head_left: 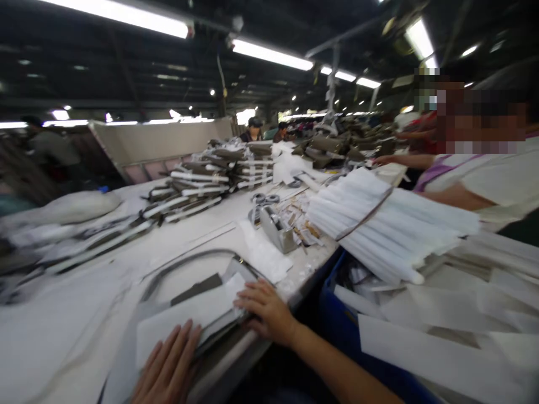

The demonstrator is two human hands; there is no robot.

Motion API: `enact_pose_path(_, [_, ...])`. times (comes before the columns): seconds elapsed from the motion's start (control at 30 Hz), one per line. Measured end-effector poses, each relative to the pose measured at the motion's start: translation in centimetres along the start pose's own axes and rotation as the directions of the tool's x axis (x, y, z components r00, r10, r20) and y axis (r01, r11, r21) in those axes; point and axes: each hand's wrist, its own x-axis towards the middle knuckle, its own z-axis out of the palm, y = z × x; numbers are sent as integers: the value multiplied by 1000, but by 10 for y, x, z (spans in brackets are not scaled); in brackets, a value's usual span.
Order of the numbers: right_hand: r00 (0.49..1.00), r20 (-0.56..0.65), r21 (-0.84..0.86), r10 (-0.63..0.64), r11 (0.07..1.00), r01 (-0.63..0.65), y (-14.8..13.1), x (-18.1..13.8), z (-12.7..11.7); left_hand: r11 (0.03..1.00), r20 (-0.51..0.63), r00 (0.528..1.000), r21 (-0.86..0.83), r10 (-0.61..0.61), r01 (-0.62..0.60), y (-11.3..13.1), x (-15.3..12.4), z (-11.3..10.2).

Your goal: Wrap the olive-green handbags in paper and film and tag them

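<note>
White sheet (189, 320) flat over dark piece (196, 289), curved grey strap (210, 252) beyond.

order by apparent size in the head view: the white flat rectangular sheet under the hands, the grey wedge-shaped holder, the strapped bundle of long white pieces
Largest to smallest:
1. Strapped bundle of long white pieces
2. White flat rectangular sheet, partly hidden
3. Grey wedge-shaped holder

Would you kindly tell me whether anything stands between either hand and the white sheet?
Nothing visible does: the left hand lies over one end of the white sheet, and the right hand appears to touch the other end.
</note>
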Motion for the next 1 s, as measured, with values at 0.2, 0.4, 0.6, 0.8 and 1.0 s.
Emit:
enact_pose_path(0.2, [999, 46, 49, -7, 999, 5, 0, 8, -7, 989, 236, 962, 96, -135, 115, -13, -19, -39])
enact_pose_path(0.4, [988, -155, 79, 11, 997, 1, -32, -1, -13, 974, 179, 959, 91, -220, 207, -4, -27, -25])
enact_pose_path(0.6, [868, 131, 596, 479, 662, -455, -81, -26, -1, 975, 149, 964, 55, -221, 216, -4, -36, -21])
enact_pose_path(0.8, [658, 581, 789, 478, -132, -600, -103, -12, -6, 959, 117, 953, 2, -280, 282, 1, -34, -19])
enact_pose_path(1.0, [724, 376, 906, 578, -66, -418, -129, 28, -4, 905, 65, 905, 102, -421, 414, 0, -39, -13])
